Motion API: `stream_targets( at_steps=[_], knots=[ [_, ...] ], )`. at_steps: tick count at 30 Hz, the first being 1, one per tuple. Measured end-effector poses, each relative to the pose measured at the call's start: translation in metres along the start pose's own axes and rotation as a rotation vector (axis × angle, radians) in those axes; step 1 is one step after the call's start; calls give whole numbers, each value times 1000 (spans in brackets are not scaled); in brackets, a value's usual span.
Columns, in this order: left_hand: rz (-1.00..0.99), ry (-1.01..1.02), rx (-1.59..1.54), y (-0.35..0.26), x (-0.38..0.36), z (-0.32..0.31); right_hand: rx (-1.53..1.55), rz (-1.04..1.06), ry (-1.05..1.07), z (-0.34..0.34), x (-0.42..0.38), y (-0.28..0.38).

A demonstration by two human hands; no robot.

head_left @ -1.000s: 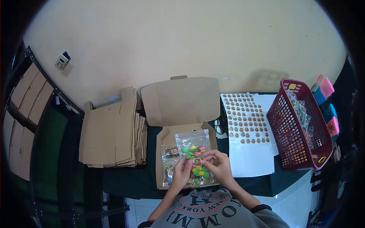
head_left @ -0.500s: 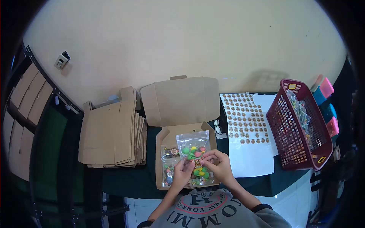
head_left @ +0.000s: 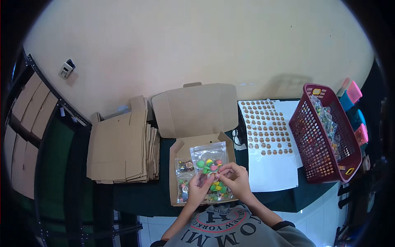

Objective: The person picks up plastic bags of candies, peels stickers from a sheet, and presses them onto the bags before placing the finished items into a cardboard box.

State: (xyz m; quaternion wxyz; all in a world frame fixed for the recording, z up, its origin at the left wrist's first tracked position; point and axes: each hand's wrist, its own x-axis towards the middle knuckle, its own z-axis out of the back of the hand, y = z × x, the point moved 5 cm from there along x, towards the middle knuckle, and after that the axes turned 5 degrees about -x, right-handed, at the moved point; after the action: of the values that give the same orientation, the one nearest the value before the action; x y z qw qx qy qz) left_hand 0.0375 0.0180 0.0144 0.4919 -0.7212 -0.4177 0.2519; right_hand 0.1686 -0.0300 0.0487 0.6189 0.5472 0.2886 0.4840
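A clear zip bag of colourful candies point(head_left: 209, 155) is held between my two hands above an open cardboard box point(head_left: 174, 164). My left hand point(head_left: 197, 190) grips its lower left side, thumb on the front. My right hand point(head_left: 236, 181) is closed at the bag's right side, with the thumb pressed near the middle. Both thumbs meet at a round sticker point(head_left: 214, 176) on the bag's front, which they partly cover. Inside the box, at its left, lie a small bag of dark candies point(head_left: 185, 165) and another candy bag point(head_left: 182, 190); more packaging shows beneath my hands.
Flattened cardboard boxes point(head_left: 117, 148) are stacked at the left. The box's raised lid point(head_left: 195, 111) leans toward the wall. To the right lies a sheet of round stickers point(head_left: 267, 127), beside a maroon basket point(head_left: 312, 144) holding candy bags. Pink and blue containers point(head_left: 354, 101) stand beyond it.
My thumbs have closed in over the round sticker, covering more of it. The bag stays in nearly the same place, and the whole view has shifted slightly.
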Motion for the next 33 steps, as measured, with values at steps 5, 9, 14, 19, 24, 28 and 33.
stream_targets(
  at_steps=[5, 9, 14, 19, 24, 28, 33],
  knots=[
    [-6, -27, 5, -2, 0, -2, 11, 1, 8, 0, 1, 2],
    [22, -58, 35, 6, -1, 6, 121, -17, 13, 0, 3, 3],
    [28, -70, 4, 7, -1, 5, 209, -22, 49, 2, 3, -1],
    [-4, -42, 49, 4, -2, 1, 188, -24, 24, 1, 2, 0],
    [-14, -53, 31, 5, -2, 1, -155, 68, -19, 5, -3, 12],
    [-9, -69, -2, 3, -2, 2, -444, 148, -192, 12, -7, 27],
    [53, -54, -1, 6, -3, 4, 194, -51, -48, 2, -5, -10]
  ],
)
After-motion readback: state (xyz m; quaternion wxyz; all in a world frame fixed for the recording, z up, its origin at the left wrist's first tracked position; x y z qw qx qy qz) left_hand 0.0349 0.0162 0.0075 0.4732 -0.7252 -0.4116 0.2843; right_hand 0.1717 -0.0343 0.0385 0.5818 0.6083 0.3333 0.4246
